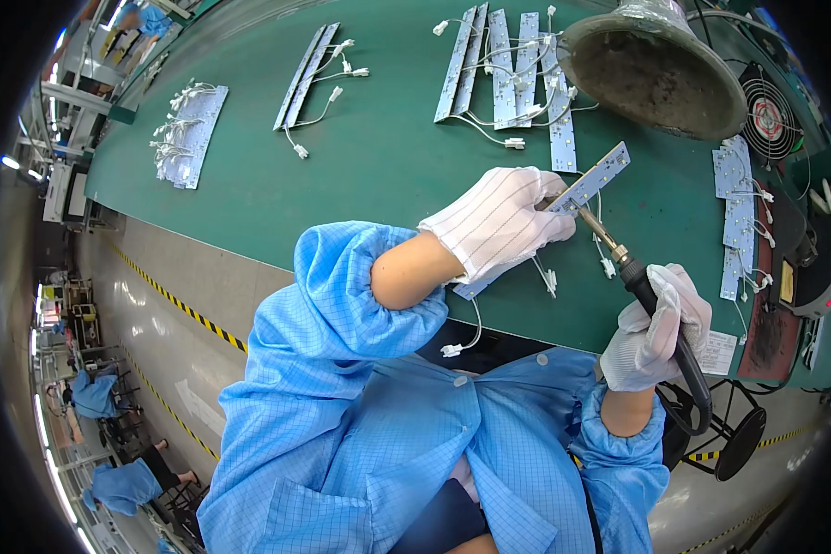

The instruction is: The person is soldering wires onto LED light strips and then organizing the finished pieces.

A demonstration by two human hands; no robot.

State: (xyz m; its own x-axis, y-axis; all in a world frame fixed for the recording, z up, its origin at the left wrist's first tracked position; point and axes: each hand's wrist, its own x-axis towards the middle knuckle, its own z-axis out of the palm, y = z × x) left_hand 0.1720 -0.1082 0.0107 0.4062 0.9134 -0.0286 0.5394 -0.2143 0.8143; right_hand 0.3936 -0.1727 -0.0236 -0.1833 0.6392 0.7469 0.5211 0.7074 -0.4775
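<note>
My left hand (500,222), in a white striped glove, grips a narrow light-blue LED circuit board (605,175) and tilts it above the green table. White wires with small plugs hang near it. A soldering iron (639,279) is held in my gloved right hand (657,325), fingers wrapped round its black handle. Its metal tip meets the board's face close to my left fingers, or sits just over it; contact is too small to tell. Under my left wrist, part of another board (475,284) shows at the table's front edge, mostly hidden.
A wide fume funnel (656,78) overhangs the back right, with a round fan (768,113) beyond. Wired boards lie at the far left (203,138), back left (303,81), back middle (503,83) and right (737,222). A paper sheet (716,353) lies near the right edge.
</note>
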